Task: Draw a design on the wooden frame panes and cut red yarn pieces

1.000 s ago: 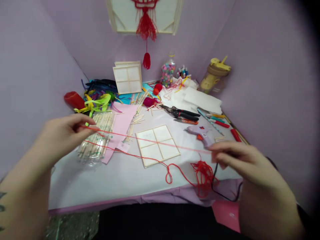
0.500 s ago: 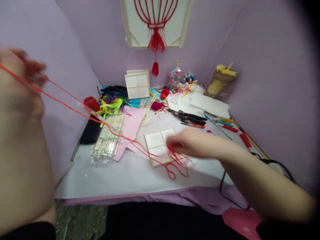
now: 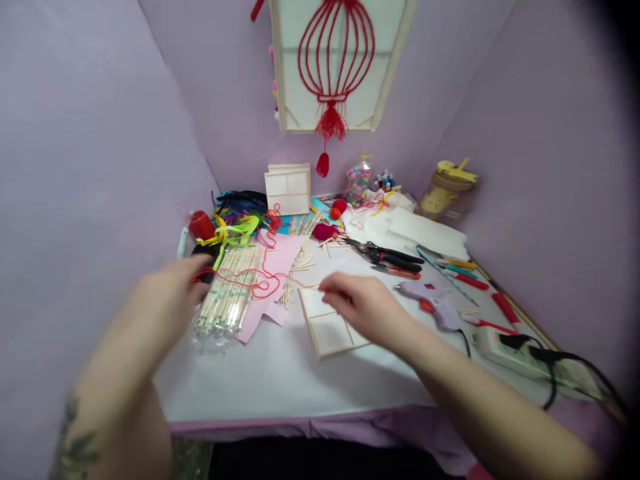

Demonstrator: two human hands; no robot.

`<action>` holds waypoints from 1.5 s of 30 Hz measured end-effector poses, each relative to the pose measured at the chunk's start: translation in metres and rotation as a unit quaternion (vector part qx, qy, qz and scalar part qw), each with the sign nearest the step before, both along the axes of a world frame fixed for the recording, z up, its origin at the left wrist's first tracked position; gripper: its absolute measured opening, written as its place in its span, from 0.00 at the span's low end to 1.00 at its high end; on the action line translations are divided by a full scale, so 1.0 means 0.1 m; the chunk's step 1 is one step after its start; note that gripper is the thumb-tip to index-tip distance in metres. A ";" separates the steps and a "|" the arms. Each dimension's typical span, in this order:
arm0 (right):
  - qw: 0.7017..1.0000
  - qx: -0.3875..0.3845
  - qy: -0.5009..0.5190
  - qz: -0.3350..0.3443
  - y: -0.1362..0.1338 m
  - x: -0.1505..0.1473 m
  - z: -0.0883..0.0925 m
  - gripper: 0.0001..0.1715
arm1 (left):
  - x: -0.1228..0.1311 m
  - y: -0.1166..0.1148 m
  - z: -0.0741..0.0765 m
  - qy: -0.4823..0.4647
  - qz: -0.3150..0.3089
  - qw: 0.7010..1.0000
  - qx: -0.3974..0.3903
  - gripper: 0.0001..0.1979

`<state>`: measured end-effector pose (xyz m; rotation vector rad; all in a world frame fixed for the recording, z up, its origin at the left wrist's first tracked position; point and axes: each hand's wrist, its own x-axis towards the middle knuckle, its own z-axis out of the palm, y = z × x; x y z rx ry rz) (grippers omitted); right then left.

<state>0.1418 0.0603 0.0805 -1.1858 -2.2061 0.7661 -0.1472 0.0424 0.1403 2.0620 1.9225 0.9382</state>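
My left hand (image 3: 170,300) is over the left side of the table, beside a clear bag of wooden sticks (image 3: 227,293). Its fingers are curled, slightly blurred, and a strand of red yarn (image 3: 265,287) runs from them across the bag and a pink sheet (image 3: 280,253). My right hand (image 3: 363,303) hovers above a small white panel with a stick frame (image 3: 325,333), hiding its right part. The fingers there are pinched together; whatever is between them is too small to make out. More red yarn lies tangled near the standing framed panels (image 3: 287,193).
Black-handled pliers (image 3: 385,257) and a lilac glue gun (image 3: 430,300) lie right of the panel. Farther right are markers (image 3: 505,310) and a power strip (image 3: 510,350) with cables. A jar of pompoms (image 3: 357,183) and a cup (image 3: 447,187) stand behind. A lantern picture (image 3: 340,67) hangs above.
My left hand has come down from the upper left toward the bag of sticks. The red yarn stretched between the hands now lies slack on the left. My right hand stays over the panel.
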 end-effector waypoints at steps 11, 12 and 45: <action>0.997 -0.024 0.066 -0.018 -0.50 0.30 -0.23 0.11 | 1.31 -0.14 -0.86 -0.158 -0.310 0.919 -0.185 0.09; 0.999 -0.014 0.038 -0.024 -0.48 0.34 -0.25 0.11 | 1.29 -0.11 -0.88 -0.137 -0.320 0.925 -0.153 0.10; 0.915 -0.264 0.284 -0.110 -0.09 0.52 -0.35 0.23 | 0.98 0.03 -1.17 -0.204 -0.103 0.973 -0.035 0.11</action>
